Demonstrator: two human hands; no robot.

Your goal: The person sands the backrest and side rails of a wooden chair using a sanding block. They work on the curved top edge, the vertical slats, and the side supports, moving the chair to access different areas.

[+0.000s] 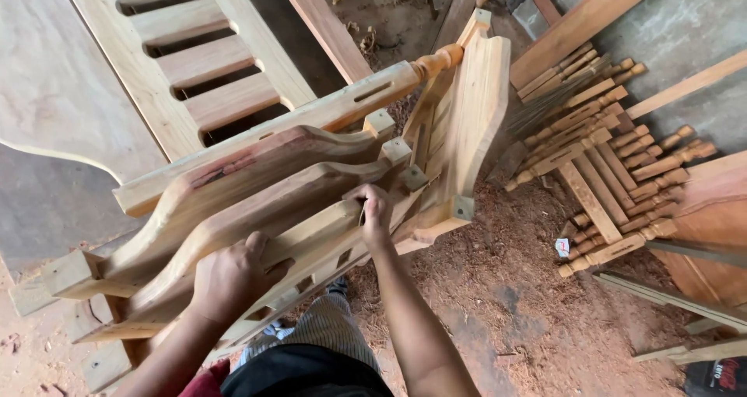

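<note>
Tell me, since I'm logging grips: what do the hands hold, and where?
Both hold the unfinished pale wooden chair frame: left hand on a curved rail, right hand in a grip on a slotted rail near the joint.

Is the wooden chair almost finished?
Partly. The chair frame is already joined, curved rails slotted into its posts. The left hand grips a rail while the right hand presses near a joint. It is bare wood, and a pile of turned legs lies unused on the sawdust floor.
</note>
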